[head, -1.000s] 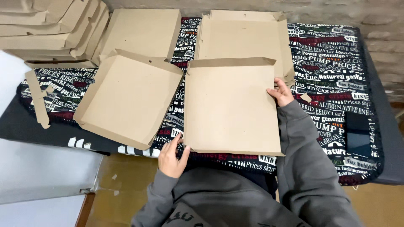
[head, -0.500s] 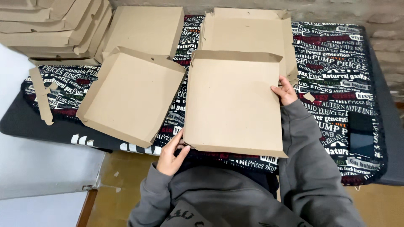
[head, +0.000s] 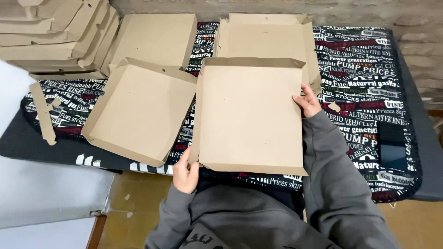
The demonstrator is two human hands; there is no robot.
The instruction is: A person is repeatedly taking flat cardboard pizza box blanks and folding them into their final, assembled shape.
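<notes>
Flat cardboard box blank (head: 251,115), brown, partly formed, held over the near edge of the counter (head: 415,152), which is draped in a black cloth (head: 364,78) printed with white and red lettering. The left hand (head: 186,173) grips the blank's near-left corner, fingers curled around the edge where the left side flap stands up; the right hand (head: 308,100) pinches the right edge about halfway along, thumb on top. Compared with a second ago, the blank has been lifted and drawn toward the person, its near edge now hanging past the counter's front, and the far flap stands more clearly upright; both hands kept their places on it. By this judgement the side walls are being raised, with the right wall not yet folded. Just beside it on the left lies an open, already formed cardboard tray (head: 138,108), tilted, its walls up, unmoved. Behind: a pile of unfolded blanks (head: 267,37), a single flat sheet (head: 157,39), and at far left a stack of finished boxes (head: 55,32). A loose cardboard strip (head: 42,113) rests on the cloth's left end; a dark phone (head: 392,145) sits at the right.
</notes>
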